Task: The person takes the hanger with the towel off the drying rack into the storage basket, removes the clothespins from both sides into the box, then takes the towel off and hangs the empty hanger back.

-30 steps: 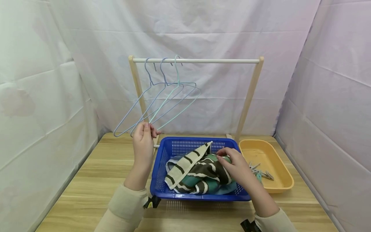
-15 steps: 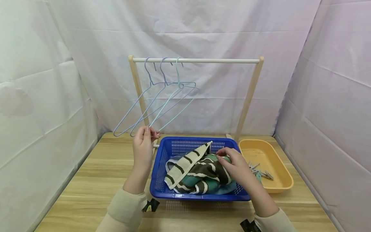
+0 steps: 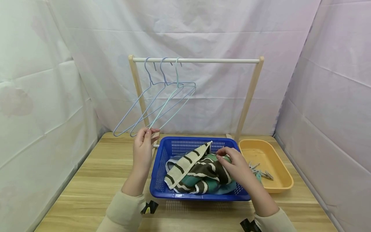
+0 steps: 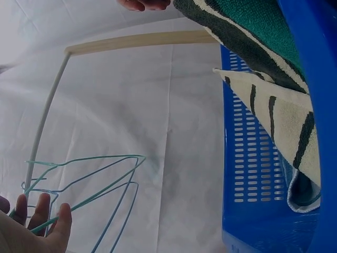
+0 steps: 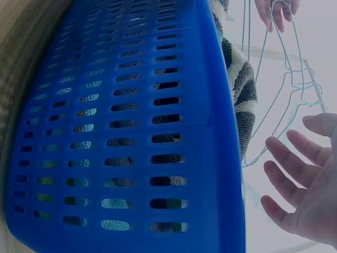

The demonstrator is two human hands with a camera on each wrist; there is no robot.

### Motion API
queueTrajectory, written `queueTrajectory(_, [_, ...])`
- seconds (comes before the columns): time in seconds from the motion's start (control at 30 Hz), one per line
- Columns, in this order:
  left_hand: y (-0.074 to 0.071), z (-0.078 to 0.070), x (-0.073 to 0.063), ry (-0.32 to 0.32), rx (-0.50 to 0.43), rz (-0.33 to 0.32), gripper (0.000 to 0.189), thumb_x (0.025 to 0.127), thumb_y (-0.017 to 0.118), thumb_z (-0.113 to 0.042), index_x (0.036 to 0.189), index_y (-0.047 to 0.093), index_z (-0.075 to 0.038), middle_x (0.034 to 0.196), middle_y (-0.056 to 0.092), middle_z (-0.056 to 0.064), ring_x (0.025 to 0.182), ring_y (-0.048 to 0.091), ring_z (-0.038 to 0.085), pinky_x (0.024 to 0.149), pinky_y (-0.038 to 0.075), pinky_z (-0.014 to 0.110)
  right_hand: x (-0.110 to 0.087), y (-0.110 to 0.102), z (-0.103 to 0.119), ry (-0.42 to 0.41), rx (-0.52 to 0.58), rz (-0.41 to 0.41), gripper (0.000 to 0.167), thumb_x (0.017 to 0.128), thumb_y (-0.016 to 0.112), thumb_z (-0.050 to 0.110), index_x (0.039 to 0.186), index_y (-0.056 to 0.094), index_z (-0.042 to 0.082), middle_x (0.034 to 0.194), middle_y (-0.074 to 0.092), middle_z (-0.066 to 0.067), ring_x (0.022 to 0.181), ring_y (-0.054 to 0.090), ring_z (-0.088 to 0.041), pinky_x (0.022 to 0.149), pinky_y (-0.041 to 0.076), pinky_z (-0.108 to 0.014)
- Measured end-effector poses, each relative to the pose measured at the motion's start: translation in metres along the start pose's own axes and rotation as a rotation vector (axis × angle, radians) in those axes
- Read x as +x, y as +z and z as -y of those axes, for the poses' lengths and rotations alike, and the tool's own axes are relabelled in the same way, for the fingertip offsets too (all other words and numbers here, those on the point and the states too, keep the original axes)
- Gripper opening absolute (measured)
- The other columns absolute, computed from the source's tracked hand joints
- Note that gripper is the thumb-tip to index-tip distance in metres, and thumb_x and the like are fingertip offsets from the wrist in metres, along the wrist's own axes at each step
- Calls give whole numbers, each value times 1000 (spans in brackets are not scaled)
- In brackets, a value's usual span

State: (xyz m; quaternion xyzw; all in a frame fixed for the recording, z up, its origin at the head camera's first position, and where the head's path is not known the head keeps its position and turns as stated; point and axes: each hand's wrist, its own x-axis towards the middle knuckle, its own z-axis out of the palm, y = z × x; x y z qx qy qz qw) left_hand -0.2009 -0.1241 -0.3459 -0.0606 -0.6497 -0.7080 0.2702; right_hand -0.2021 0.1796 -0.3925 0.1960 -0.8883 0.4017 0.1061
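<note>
A mint-green hanger (image 3: 163,108) hangs by its hook on the white rod (image 3: 214,61). My left hand (image 3: 143,145) pinches the hanger's lower near corner between thumb and fingers. To its left, two blue-violet hangers (image 3: 131,110) are on the same rod. My right hand (image 3: 236,161) is over the right side of a blue basket (image 3: 200,197), its fingers loosely bent and holding nothing. Beneath and beside it lies a striped green, brown and cream towel (image 3: 207,172), with a cream corner pointing up; whether the fingertips touch the towel I cannot tell.
Wooden posts (image 3: 249,100) carry the rod behind the basket. To the right stands a yellow tray (image 3: 278,154) with several clothespins (image 3: 265,174). White cloth walls (image 3: 327,106) enclose the wooden table (image 3: 110,180) at the back and sides.
My left hand has come down slightly. The mint-green hanger has dropped a little and swung left, so its far end lines up with the blue-violet ones. The right hand stays put.
</note>
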Motion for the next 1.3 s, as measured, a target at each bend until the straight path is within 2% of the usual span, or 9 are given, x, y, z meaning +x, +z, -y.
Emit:
queueTrajectory(0.27, [-5,1,-2,0,40,-3,28,105,37,-7,119,53,10,122,58,23,118,53,26,98,48,42,0,-1,1,-7,-4,-9,13,98,62,20,107,66,13,103,63,0,101,57,-22,88,48,-54])
queueTrajectory(0.43, [-10,1,-5,-12,66,-15,29,105,37,-5,128,50,6,128,57,15,121,53,21,100,46,36,0,-2,1,-20,-19,-22,12,98,62,17,107,67,12,103,63,0,101,57,-22,88,48,-54])
queueTrajectory(0.5, [-12,1,-6,-6,65,-26,29,104,36,-2,128,51,4,128,57,13,120,52,18,101,45,36,0,-3,2,-27,-25,-25,11,97,62,17,106,67,13,103,63,0,101,57,-22,88,48,-54])
queueTrajectory(0.7, [-16,-1,-7,52,60,-57,30,101,35,4,124,54,7,126,57,18,119,52,20,103,42,42,-1,-5,2,-49,-51,-42,13,98,62,20,107,67,13,104,64,0,102,57,-22,88,49,-51])
queueTrajectory(0.97, [-25,-7,-18,80,124,-83,28,102,36,2,123,54,4,127,59,7,120,51,16,104,41,34,-4,-9,3,-125,-105,-98,11,97,63,17,106,67,12,102,66,1,100,58,-21,84,49,-47])
queueTrajectory(1.13, [-30,-14,-27,161,221,-81,26,103,41,-1,124,56,0,129,59,1,123,50,13,106,39,29,-8,-15,3,-243,-182,-176,17,93,66,14,110,66,9,107,67,-4,102,58,-25,89,45,-49])
queueTrajectory(1.3, [-37,-20,-33,352,366,-132,28,97,45,6,121,60,1,126,62,3,120,54,18,103,41,27,-12,-23,0,-331,-246,-215,33,92,67,17,124,62,7,121,63,-9,114,54,-31,99,36,-57])
